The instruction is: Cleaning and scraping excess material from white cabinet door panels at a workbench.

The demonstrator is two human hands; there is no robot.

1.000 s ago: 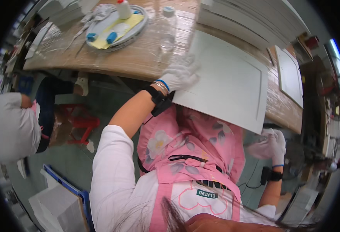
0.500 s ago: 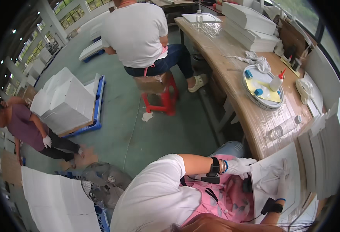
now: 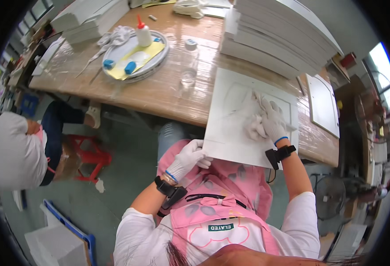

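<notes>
A flat white panel (image 3: 230, 133) with a faint framed outline lies on the wrapped table, its near edge jutting out over my pink apron. My left hand (image 3: 188, 158), in a white glove, pinches the panel's near left corner between thumb and fingers. On the panel's right part rests my gloved right hand (image 3: 273, 122), fingers bent over a crumpled white cloth (image 3: 254, 127) and pressing it to the surface. Glove and cloth are alike in colour, so their border is hard to make out.
Behind the panel rises a tall stack of white panels (image 3: 270, 42). A clear bottle (image 3: 189, 62) stands to the left, beside a round lid (image 3: 159, 62) bearing a red-tipped squeeze bottle (image 3: 143, 34) and blue blocks. Another white panel (image 3: 322, 104) lies right. A person (image 3: 17, 150) sits at left.
My view has swung right, from the aisle to the table and panel. My left hand still grips the panel's edge; the right hand stays on its face with the cloth.
</notes>
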